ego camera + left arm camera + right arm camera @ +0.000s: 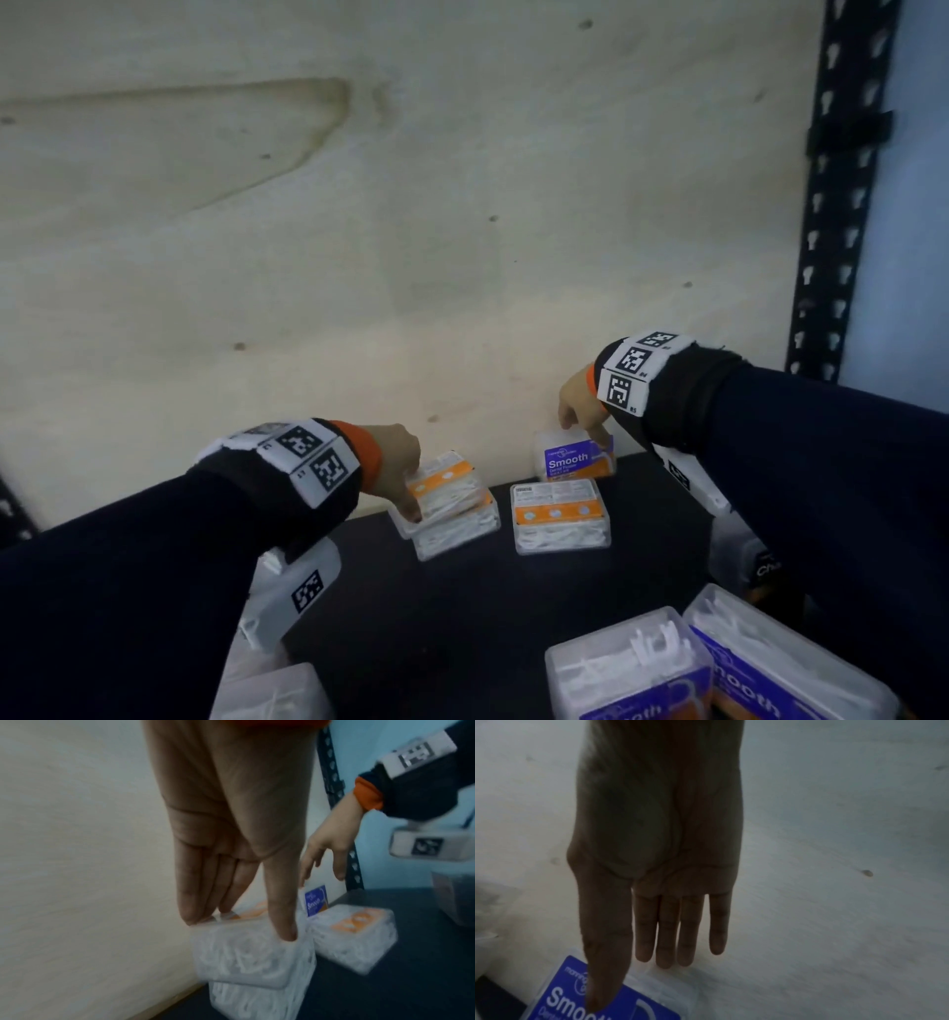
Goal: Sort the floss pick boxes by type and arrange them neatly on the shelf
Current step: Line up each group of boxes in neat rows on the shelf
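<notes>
Two orange-label floss pick boxes lie stacked by the back wall. My left hand [411, 493] [241, 923] pinches the tilted top box [447, 483] [252, 951] between thumb and straight fingers; the lower box [462, 537] [257, 1002] lies beneath it. A third orange box [560, 519] [354, 935] lies flat to the right. Behind it a purple "Smooth" box [570, 460] [316, 901] [559, 1002] stands against the wall. My right hand [583, 431] [322, 878] [634, 983] hovers over it with straight fingers that touch its top edge. The thumb hangs in front.
The dark shelf board [462, 616] ends at a pale plywood back wall [411, 257]. A black perforated upright [842, 205] stands at the right. Two purple-label boxes [631, 673] [780, 663] sit at the front right. A clear box [277, 694] lies at the front left, a clear container [739, 560] at the right.
</notes>
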